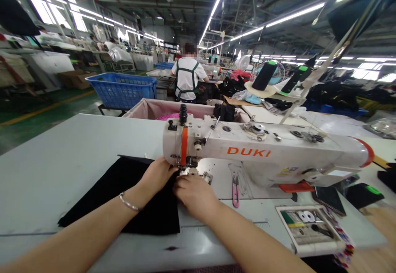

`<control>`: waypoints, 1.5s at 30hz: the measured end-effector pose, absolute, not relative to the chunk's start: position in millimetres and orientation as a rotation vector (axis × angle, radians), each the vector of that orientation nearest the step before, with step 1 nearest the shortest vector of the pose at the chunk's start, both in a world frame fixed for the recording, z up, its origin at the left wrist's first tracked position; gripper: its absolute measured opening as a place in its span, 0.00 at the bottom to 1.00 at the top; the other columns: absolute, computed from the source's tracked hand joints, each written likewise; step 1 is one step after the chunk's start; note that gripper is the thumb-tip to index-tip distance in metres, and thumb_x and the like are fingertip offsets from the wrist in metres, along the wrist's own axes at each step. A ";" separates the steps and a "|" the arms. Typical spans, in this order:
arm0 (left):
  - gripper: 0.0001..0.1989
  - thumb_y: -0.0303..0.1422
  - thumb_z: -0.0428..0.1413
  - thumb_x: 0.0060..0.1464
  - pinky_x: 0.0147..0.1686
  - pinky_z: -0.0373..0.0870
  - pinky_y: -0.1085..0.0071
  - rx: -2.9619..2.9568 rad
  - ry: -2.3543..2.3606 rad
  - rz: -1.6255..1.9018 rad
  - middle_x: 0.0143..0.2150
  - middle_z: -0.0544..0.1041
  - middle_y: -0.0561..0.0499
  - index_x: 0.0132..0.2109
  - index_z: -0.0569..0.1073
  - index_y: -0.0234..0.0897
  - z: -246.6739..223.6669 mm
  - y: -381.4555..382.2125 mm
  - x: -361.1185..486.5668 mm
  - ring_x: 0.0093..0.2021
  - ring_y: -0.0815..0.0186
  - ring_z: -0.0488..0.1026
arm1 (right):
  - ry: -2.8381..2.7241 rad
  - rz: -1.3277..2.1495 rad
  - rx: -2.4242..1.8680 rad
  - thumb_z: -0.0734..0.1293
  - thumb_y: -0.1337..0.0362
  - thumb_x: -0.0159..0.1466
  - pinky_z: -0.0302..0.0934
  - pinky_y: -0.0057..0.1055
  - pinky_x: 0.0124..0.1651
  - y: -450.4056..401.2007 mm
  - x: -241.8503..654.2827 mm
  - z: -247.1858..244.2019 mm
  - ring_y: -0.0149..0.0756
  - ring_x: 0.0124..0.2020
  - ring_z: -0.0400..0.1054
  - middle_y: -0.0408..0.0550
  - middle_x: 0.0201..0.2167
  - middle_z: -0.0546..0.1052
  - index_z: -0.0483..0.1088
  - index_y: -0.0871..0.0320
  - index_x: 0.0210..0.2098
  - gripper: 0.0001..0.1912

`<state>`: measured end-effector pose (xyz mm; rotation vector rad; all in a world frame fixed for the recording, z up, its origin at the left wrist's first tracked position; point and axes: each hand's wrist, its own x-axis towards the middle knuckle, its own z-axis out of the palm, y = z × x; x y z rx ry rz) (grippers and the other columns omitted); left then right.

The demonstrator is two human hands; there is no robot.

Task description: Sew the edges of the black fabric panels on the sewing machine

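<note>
A piece of black fabric [148,207] lies on the sewing machine table, its right edge running up to the presser foot [188,171]. My left hand [158,175], with a silver bangle on the wrist, is closed on the fabric's upper part just left of the needle area; some fingertips are hidden by the machine head. In front of the presser foot, my right hand [195,194] has its fingers curled at the fabric's right edge and pinches it there. Above both hands is the white sewing machine [297,145] with orange lettering.
Pink thread snips [235,192] lie right of my right hand. An open tray [306,227] with bobbins is at the right. Thread cones [264,77] stand behind the machine. Beyond are a pink-lined bin [142,109], a blue basket [123,89] and a person [187,77] facing away.
</note>
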<state>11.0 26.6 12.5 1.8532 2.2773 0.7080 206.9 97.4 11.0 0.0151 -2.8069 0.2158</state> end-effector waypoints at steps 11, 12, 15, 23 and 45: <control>0.19 0.25 0.49 0.68 0.70 0.66 0.55 2.153 1.969 0.734 0.61 0.78 0.44 0.59 0.79 0.39 2.1 -26.5 20.4 0.64 0.57 0.73 | -2.577 0.396 0.006 0.64 0.69 0.76 0.67 0.37 0.61 90.8 223.4 -10.3 0.38 0.57 0.75 0.50 0.48 0.83 0.77 0.57 0.49 0.09; 0.19 0.26 0.49 0.68 0.70 0.66 0.56 2.162 1.952 0.725 0.62 0.78 0.44 0.59 0.79 0.39 2.0 -25.0 16.9 0.65 0.58 0.72 | -2.569 0.401 0.007 0.64 0.69 0.75 0.67 0.38 0.61 90.0 222.9 -9.9 0.38 0.57 0.75 0.50 0.48 0.83 0.77 0.57 0.49 0.09; 0.19 0.26 0.49 0.68 0.70 0.67 0.58 2.184 1.906 0.706 0.61 0.79 0.46 0.59 0.79 0.41 2.9 -20.4 9.1 0.64 0.60 0.73 | -2.587 0.384 -0.012 0.65 0.71 0.74 0.68 0.39 0.60 87.9 221.4 -8.4 0.40 0.56 0.76 0.52 0.47 0.83 0.77 0.59 0.49 0.09; 0.20 0.27 0.46 0.69 0.69 0.67 0.52 2.115 1.991 0.786 0.61 0.78 0.41 0.59 0.78 0.34 1.9 -23.2 29.9 0.63 0.55 0.74 | -2.531 0.429 0.013 0.62 0.71 0.74 0.71 0.38 0.55 92.8 226.4 -3.2 0.39 0.52 0.78 0.52 0.45 0.84 0.78 0.60 0.46 0.11; 0.19 0.28 0.49 0.68 0.70 0.66 0.53 2.049 1.924 0.762 0.60 0.79 0.43 0.60 0.78 0.38 14.2 -22.4 24.5 0.63 0.56 0.74 | -2.691 0.455 -0.064 0.64 0.72 0.73 0.69 0.39 0.58 86.5 227.1 7.8 0.40 0.55 0.77 0.52 0.50 0.83 0.78 0.60 0.49 0.12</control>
